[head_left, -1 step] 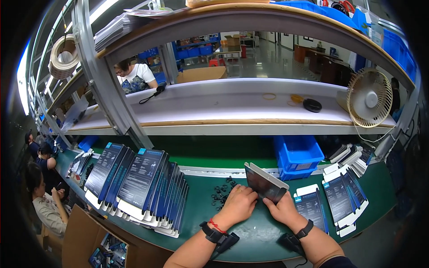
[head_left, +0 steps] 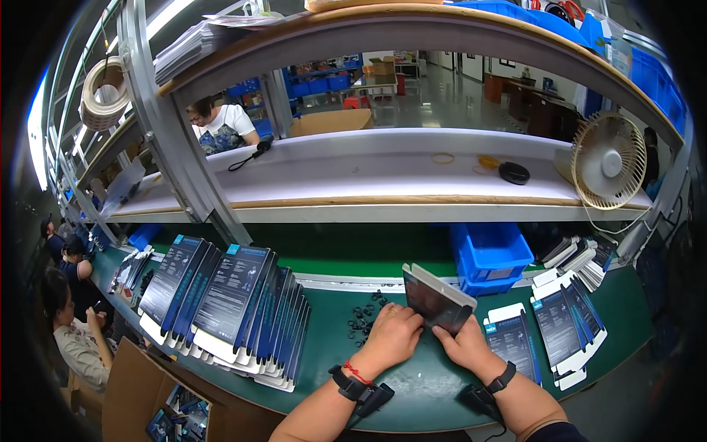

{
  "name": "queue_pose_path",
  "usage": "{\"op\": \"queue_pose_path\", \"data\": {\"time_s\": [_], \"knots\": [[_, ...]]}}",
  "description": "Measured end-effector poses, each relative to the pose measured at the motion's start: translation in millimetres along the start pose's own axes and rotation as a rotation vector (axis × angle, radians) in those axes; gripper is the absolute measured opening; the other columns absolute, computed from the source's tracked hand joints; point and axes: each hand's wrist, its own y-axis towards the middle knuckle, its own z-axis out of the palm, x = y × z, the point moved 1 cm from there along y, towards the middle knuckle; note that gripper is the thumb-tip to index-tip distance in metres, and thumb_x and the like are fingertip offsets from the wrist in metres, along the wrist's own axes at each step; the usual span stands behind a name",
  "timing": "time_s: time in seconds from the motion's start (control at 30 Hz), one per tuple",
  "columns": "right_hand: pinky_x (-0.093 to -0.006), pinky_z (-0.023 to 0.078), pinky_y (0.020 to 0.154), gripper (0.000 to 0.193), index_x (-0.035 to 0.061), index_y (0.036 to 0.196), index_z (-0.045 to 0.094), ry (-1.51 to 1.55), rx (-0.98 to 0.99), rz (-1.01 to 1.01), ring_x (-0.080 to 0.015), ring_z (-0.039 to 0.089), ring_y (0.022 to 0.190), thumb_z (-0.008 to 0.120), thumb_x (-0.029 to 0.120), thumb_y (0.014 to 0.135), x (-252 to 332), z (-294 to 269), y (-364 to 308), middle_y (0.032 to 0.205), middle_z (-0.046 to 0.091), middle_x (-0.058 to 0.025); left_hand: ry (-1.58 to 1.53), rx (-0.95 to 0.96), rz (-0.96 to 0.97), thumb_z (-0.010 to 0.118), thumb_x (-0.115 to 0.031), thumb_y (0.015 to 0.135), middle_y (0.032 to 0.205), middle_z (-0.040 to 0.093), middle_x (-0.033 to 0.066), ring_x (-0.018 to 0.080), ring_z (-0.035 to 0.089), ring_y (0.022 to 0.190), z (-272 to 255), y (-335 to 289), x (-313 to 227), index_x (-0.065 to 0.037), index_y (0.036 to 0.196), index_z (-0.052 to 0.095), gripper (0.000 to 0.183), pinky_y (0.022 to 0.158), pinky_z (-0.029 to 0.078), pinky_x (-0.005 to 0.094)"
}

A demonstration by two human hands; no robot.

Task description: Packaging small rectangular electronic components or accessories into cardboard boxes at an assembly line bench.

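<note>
Between my two hands is a dark printed carton [head_left: 437, 297] with pale upper edges, tilted above the green table. My left hand [head_left: 396, 333], a ring on one finger, has its curled fingers against the carton's lower left side. My right hand [head_left: 465, 340] grips its lower right corner, thumb on the near face; the other fingers are hidden behind it. Small black clip-like parts [head_left: 362, 318] lie loose beside my left hand. Right of my right hand lie a flat dark carton [head_left: 511, 340] with a white flap and a fanned stack of similar cartons [head_left: 565, 321].
Tall rows of dark cartons [head_left: 234, 295] stand on the left. Blue bins [head_left: 492, 254] sit behind the carton; a fan [head_left: 610, 162] is on the shelf [head_left: 353, 177]. An open cardboard box [head_left: 132, 390] is at lower left. Co-workers [head_left: 81, 331] sit along the left.
The carton has turned slightly in my hands, and the gap between its upper edges looks a little wider. My hands have barely moved.
</note>
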Motion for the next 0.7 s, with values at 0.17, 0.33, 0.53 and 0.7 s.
{"op": "queue_pose_path", "data": {"time_s": [0.17,0.33,0.53,0.7], "knots": [[-0.0360,0.047,0.079,0.018,0.0031,0.099,0.066,0.319,0.021,0.201,-0.0291,0.062,0.088,0.063,0.014,0.085,2,0,-5,0.095,0.066,-0.0165,-0.186,-0.366,-0.246,0.064,-0.002,0.077,0.080,0.059,0.0132,0.0307,0.058,0.077,-10,6,4,0.000,0.081,0.060,0.006,0.071,0.047,0.0363],[-0.0295,0.046,0.086,0.025,-0.0017,0.110,0.062,0.666,0.100,0.249,-0.0168,0.060,0.097,0.059,0.012,0.090,9,-3,-3,0.106,0.066,-0.0119,-0.578,-0.517,-0.476,0.055,-0.004,0.091,0.085,0.061,0.0073,0.0119,0.060,0.077,-7,0,22,0.002,0.100,0.055,0.011,0.073,0.050,0.0249],[-0.0294,0.044,0.092,0.035,-0.0038,0.118,0.058,0.944,0.480,0.436,-0.0159,0.057,0.103,0.063,0.013,0.088,4,-3,-5,0.114,0.062,-0.0099,-0.990,-0.571,-0.574,0.053,-0.006,0.094,0.082,0.062,0.0047,0.0071,0.056,0.069,-10,3,30,0.001,0.105,0.053,0.013,0.065,0.047,0.0206],[-0.0273,0.045,0.089,0.032,-0.0038,0.115,0.060,0.971,0.504,0.446,-0.0128,0.058,0.099,0.064,0.013,0.088,10,-6,-5,0.109,0.065,-0.0077,-1.054,-0.589,-0.629,0.054,-0.006,0.093,0.085,0.062,0.0051,0.0070,0.056,0.074,-14,3,30,0.003,0.104,0.054,0.014,0.069,0.047,0.0196]]}}
